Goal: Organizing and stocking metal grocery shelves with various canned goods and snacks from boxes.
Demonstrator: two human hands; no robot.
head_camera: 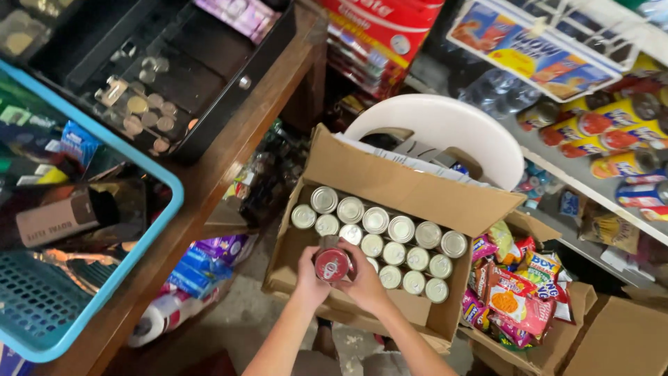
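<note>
A small round can with a red label [332, 264] is held between both my hands over the near left part of an open cardboard box [390, 182]. My left hand [309, 276] grips its left side and my right hand [364, 277] wraps its right side. The box holds several silver-topped cans [400, 229] standing upright in rows. The can's lower part is hidden by my fingers.
A white plastic chair [445, 125] stands behind the box. Another carton of bright snack packets [511, 299] sits to the right. A wooden counter [229, 146] on the left bears an open coin drawer [142, 104] and a blue basket [104, 278]. Shelves with cans [612, 132] are at the right.
</note>
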